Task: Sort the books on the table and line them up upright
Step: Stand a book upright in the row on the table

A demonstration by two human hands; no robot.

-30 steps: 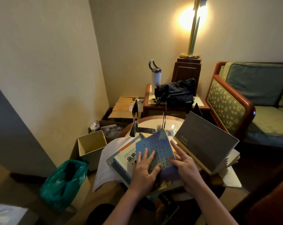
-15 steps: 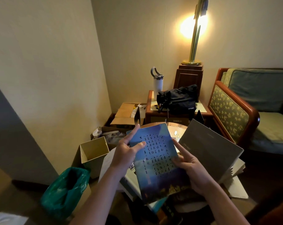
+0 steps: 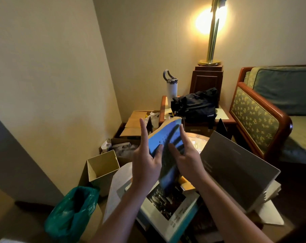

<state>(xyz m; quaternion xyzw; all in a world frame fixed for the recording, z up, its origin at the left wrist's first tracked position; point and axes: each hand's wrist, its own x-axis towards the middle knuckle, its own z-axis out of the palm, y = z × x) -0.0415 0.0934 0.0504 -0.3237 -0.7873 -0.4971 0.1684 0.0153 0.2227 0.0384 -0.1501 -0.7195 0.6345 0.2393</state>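
Note:
A thin blue book is raised above the table, tilted and blurred. My left hand presses its left edge with the thumb on the cover and the index finger pointing up. My right hand holds its right side, fingers spread over the cover. Below lies a book with a white frame and a dark photo on top of a loose pile. A large grey-covered book leans open at the right over pale books. Black bookends stand at the far side of the round table.
An open cardboard box and a green bag-lined bin stand on the floor at left. Behind are a side table with a white bottle and black bag, a brass lamp, and an armchair at right.
Both hands lifted the blue book off the pile and raised it, turning it towards upright; the white-framed book underneath has come into view. The camera has tilted up slightly.

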